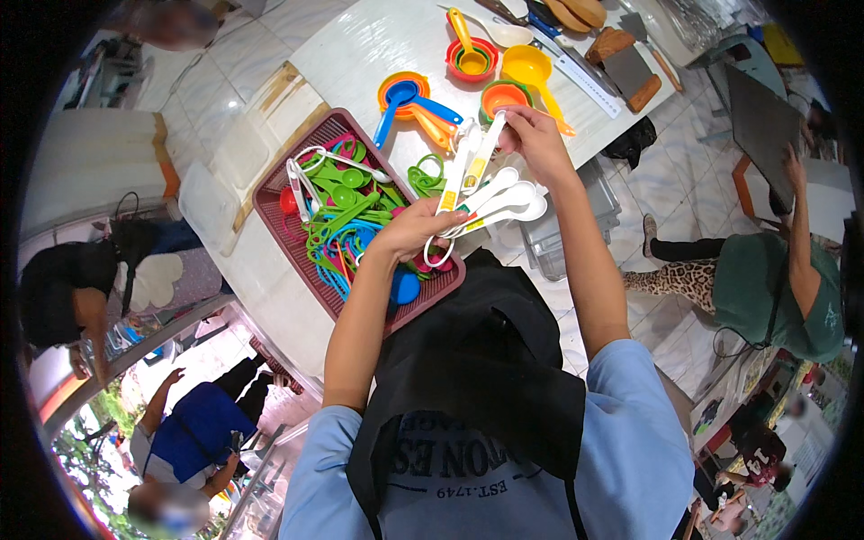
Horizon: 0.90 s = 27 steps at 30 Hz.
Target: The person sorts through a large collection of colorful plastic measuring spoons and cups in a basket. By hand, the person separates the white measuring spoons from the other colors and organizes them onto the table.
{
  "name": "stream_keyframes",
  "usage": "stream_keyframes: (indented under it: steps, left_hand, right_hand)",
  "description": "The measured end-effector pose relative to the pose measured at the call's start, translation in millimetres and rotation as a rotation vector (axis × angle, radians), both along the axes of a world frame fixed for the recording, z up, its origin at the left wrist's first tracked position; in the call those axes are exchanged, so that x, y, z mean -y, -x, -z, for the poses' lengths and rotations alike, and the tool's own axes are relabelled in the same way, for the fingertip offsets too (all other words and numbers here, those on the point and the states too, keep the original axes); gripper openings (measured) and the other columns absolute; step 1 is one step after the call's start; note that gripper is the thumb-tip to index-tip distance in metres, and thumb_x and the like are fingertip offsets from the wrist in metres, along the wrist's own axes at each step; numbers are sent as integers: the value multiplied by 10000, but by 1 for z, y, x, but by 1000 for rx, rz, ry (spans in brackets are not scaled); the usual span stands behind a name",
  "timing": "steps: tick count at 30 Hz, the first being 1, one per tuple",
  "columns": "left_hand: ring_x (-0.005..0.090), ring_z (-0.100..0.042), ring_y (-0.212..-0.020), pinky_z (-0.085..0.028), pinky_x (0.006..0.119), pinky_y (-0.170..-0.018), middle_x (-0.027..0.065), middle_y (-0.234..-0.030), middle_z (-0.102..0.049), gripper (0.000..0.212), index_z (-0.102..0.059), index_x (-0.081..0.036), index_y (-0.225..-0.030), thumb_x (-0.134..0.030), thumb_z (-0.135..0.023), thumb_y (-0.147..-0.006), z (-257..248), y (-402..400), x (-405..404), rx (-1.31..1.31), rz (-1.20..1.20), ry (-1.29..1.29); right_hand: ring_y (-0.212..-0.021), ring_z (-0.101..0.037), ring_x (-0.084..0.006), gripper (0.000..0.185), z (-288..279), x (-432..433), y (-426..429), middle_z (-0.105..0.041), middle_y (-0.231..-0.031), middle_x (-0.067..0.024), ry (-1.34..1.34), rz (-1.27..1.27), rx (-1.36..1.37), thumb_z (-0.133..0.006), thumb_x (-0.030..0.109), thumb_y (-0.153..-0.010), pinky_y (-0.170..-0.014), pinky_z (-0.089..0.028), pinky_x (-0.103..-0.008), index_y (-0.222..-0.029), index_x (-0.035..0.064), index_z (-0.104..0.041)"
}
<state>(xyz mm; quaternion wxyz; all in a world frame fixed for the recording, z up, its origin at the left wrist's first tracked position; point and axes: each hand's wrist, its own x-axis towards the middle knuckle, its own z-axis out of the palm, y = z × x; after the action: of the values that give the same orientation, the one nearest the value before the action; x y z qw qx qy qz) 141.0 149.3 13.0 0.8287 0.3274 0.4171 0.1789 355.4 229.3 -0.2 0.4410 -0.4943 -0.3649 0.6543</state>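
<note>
My left hand (415,229) grips the handle ends of a set of white measuring spoons (509,196), held together by a white ring (439,251). The spoons fan out, with yellow and green patches on their handles. Between thumb and fingers, my right hand (536,143) pinches the far end of one white piece (484,152) of the set. Under my left hand is a maroon plastic basket (297,243), heaped with green, blue, pink and white measuring spoons (344,196). A loose green spoon set (426,174) lies on the table beside the basket.
On the white table (351,54) are blue and orange measuring cups (403,94), nested red cups (471,61), a yellow cup (526,65) and an orange cup (506,100). Spatulas (631,71) and a ruler (587,84) lie at the far right. Clear containers (574,223) stand below. Other people are nearby.
</note>
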Motion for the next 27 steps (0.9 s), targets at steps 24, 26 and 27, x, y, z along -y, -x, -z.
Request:
stream_keyframes:
  steps: [24, 26, 27]
  left_hand:
    - [87, -506, -568, -425, 202, -484, 53, -761, -577, 211, -522, 0, -991, -187, -497, -898, 1, 47, 29, -3, -425, -99]
    - [99, -502, -554, -415, 207, -459, 67, -756, -577, 210, -512, -6, -987, -196, -485, -900, 1, 53, 30, -84, -500, -122]
    - [99, -502, -554, -415, 207, -459, 67, -756, -577, 210, -512, -6, -987, -196, -485, -900, 0, 58, 30, -86, -502, -120]
  right_hand:
    - [-563, -520, -110, 201, 34, -10, 0, -558, -703, -67, 53, 126, -65, -448, 119, -890, -525, -447, -221, -973, -40, -539]
    - [-577, -531, -110, 207, 37, -10, -1, -562, -718, -70, 53, 118, -59, -451, 119, -889, -541, -460, -218, -980, -43, -541]
    - [-577, -531, -110, 207, 34, -11, 2, -562, -718, -70, 55, 116, -60, -451, 119, -889, -541, -460, -218, -980, -43, -541]
